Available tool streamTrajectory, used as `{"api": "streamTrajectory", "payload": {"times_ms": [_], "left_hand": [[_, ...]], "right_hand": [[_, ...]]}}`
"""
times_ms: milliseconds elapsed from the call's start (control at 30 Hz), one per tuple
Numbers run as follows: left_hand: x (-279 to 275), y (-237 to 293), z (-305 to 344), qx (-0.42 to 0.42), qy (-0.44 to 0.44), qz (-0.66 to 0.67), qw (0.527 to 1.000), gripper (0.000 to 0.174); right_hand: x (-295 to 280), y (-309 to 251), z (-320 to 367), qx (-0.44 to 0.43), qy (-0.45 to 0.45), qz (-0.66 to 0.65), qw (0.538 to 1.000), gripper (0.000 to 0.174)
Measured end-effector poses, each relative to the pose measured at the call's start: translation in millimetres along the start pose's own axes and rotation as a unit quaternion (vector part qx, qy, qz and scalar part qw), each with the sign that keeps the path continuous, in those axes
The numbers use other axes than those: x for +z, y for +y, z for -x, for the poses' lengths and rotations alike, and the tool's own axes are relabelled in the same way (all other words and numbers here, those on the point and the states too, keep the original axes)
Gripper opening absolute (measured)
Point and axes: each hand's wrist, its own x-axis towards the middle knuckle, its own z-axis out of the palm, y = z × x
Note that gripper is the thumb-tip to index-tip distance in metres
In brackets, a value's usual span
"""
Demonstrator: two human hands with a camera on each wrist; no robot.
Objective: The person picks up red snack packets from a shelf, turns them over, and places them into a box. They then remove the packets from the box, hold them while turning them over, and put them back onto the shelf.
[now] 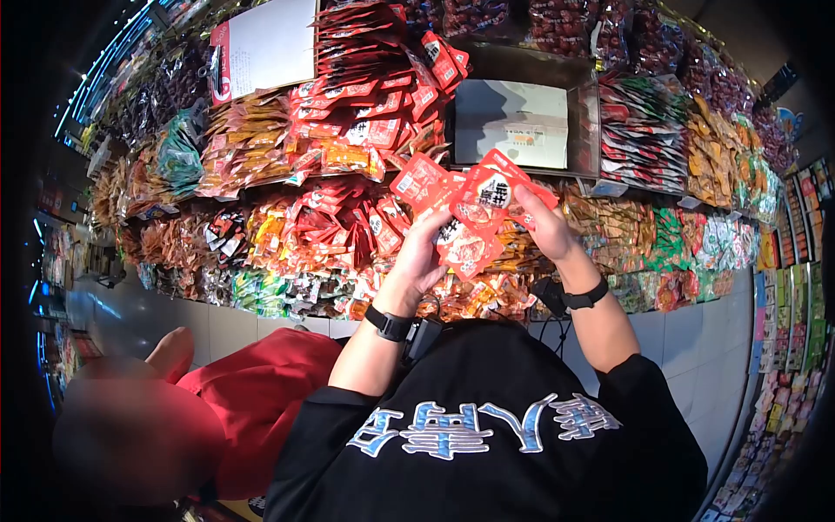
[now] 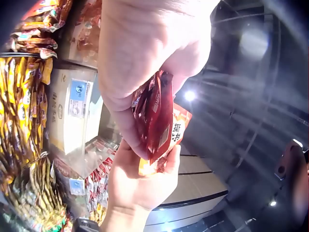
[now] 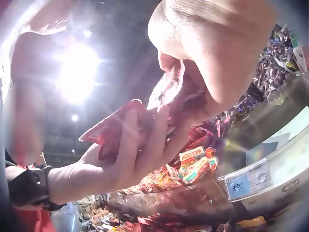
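In the head view my left hand [image 1: 420, 254] grips several red snack packets [image 1: 470, 254], fanned out in front of my chest. From the right, my right hand [image 1: 546, 228] pinches a red packet [image 1: 489, 193] with dark lettering, thumb on its face, overlapping the others. The left wrist view shows the left fingers curled round a stack of red packets [image 2: 159, 118] seen edge-on, with the right hand below. In the right wrist view the left fingers [image 3: 128, 140] spread along the packets' underside, while the right hand arches over the crinkled packet end [image 3: 166, 87].
A display with stacked snack packets spans the front; a red pile [image 1: 370, 113] lies beyond my hands. Right of it stands a bin [image 1: 513, 126] with a pale bottom. A white card [image 1: 265, 52] stands back left. A person in a red top [image 1: 261, 383] is close on my left.
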Motion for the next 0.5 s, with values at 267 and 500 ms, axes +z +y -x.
{"api": "streamTrajectory", "payload": {"times_ms": [267,500], "left_hand": [[-5,1,4,0.043,0.010,-0.048,0.998,0.031],[8,5,18,0.072,-0.011,-0.002,0.997,0.033]], "right_hand": [[12,-14,4,0.030,-0.057,0.026,0.998,0.034],[25,-1,13,-0.019,-0.017,-0.097,0.995,0.043]]}}
